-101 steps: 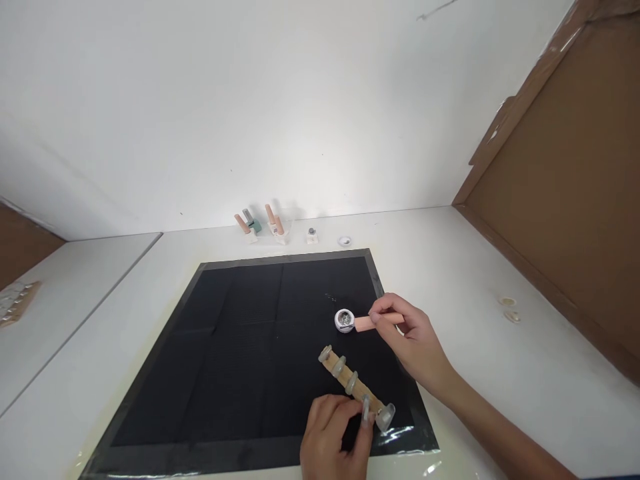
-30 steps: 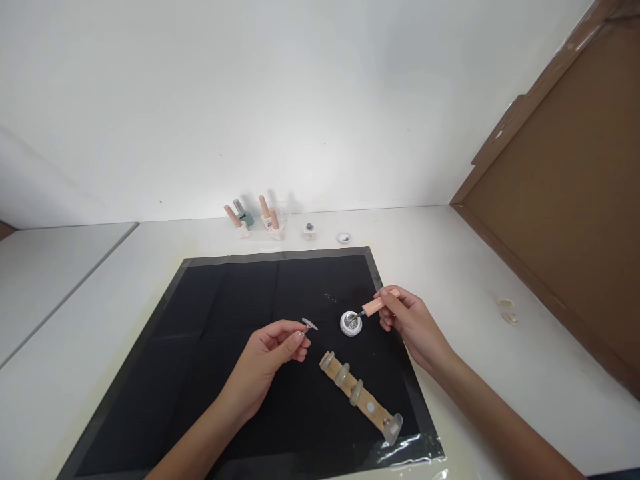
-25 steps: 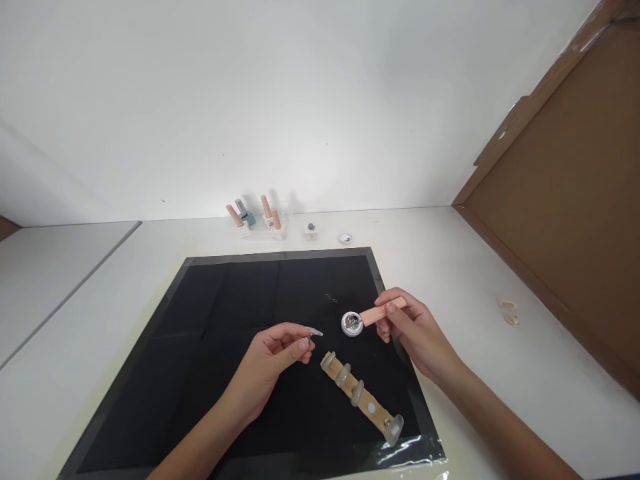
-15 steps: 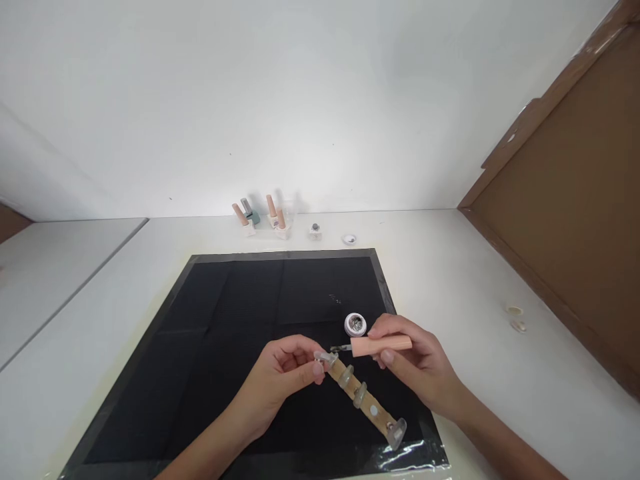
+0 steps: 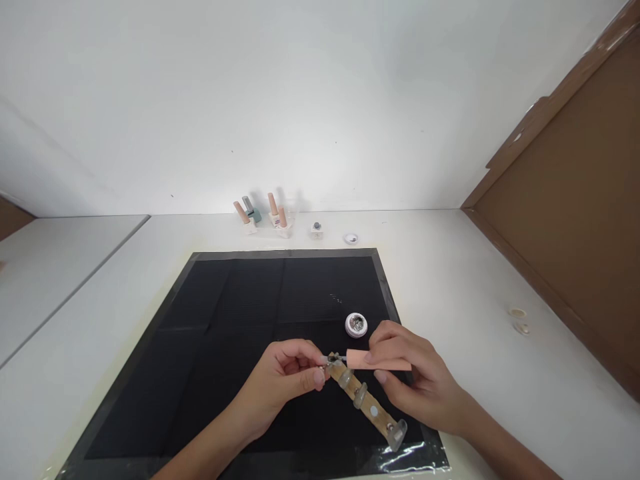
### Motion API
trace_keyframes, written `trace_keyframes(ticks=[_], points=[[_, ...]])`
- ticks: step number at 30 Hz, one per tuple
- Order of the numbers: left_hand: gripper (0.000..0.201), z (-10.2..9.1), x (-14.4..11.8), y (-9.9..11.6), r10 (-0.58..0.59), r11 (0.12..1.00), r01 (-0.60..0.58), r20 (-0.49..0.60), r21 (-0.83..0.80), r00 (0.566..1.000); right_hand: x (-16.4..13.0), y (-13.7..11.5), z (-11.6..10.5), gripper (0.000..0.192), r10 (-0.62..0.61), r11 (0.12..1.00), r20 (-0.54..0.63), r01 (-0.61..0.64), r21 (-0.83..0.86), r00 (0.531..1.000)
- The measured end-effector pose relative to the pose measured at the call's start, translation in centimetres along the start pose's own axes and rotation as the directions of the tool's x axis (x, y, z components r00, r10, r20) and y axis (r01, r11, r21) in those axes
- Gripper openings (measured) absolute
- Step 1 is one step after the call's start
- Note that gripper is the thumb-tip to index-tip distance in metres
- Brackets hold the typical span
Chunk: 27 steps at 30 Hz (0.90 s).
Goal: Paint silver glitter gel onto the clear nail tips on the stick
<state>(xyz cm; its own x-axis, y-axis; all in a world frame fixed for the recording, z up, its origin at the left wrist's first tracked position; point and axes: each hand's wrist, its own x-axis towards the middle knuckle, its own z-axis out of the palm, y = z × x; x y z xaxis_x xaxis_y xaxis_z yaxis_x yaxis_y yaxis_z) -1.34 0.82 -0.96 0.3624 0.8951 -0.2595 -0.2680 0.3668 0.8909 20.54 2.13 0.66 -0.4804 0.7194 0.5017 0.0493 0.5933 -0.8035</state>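
Between the thumb and fingers of my left hand [image 5: 293, 373] is a clear false nail [image 5: 327, 362] at the upper end of a wooden strip [image 5: 369, 408]. Further clear false nails [image 5: 359, 395] stand along the strip, one more [image 5: 397, 435] at its lower end. My right hand [image 5: 420, 380] grips a nail polish brush [image 5: 373, 360] by its peach cap handle. The bristles, dark with glitter, are at the false nail by my left fingertips. Just above the brush, a small round pot of silver glitter [image 5: 356, 325] sits on the black mat [image 5: 240, 313].
Several nail polish bottles [image 5: 250, 227] with peach or grey caps line the table's back by the white wall. A small bottle [image 5: 317, 231] and a white lid [image 5: 351, 238] stand right of them. Two small round pieces [image 5: 518, 313] lie far right, near a brown panel [image 5: 565, 220].
My right hand has lowered the brush slightly to the left, bringing its bristles onto the false nail. My left hand keeps its hold, nearly still.
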Motion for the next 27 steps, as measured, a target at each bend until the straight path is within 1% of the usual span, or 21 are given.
trace_keyframes(ticks=[3,5,9,12,14,18,23,27], points=[[0.010,-0.24,-0.03,-0.14,0.005,1.000,-0.005,0.003,0.013,1.000,0.00,0.05,-0.03,0.036,-0.033,0.998,-0.037,0.031,-0.046,0.999],[0.008,-0.40,-0.03,-0.20,0.014,1.000,-0.013,-0.008,0.025,1.000,-0.04,0.10,-0.11,0.034,-0.002,1.000,-0.063,0.000,-0.031,0.998],[0.007,-0.42,0.05,-0.17,0.075,0.997,-0.075,-0.016,0.034,0.997,-0.13,0.22,-0.29,0.026,0.078,0.994,-0.110,-0.069,0.090,0.991],[0.007,-0.19,0.10,-0.06,0.115,0.993,-0.115,-0.008,0.021,0.993,-0.17,0.27,-0.17,0.018,0.102,0.979,-0.094,-0.083,0.186,0.990],[0.007,-0.02,0.13,0.01,0.132,0.991,-0.132,-0.009,0.019,0.991,-0.16,0.20,0.02,0.015,0.097,0.977,-0.070,-0.081,0.199,0.993],[0.008,0.19,0.21,-0.01,0.174,0.983,-0.172,-0.020,0.057,0.985,-0.10,-0.10,0.27,0.019,0.064,0.984,-0.029,-0.059,0.166,0.997],[0.009,0.19,0.22,-0.21,0.211,0.973,-0.209,-0.003,0.102,0.978,-0.08,-0.17,0.27,0.023,0.043,0.993,-0.002,-0.043,0.108,0.999],[0.009,0.04,0.18,-0.38,0.216,0.966,-0.215,0.009,0.144,0.976,-0.11,0.02,0.31,0.022,0.053,0.999,-0.047,-0.053,0.009,0.997]])
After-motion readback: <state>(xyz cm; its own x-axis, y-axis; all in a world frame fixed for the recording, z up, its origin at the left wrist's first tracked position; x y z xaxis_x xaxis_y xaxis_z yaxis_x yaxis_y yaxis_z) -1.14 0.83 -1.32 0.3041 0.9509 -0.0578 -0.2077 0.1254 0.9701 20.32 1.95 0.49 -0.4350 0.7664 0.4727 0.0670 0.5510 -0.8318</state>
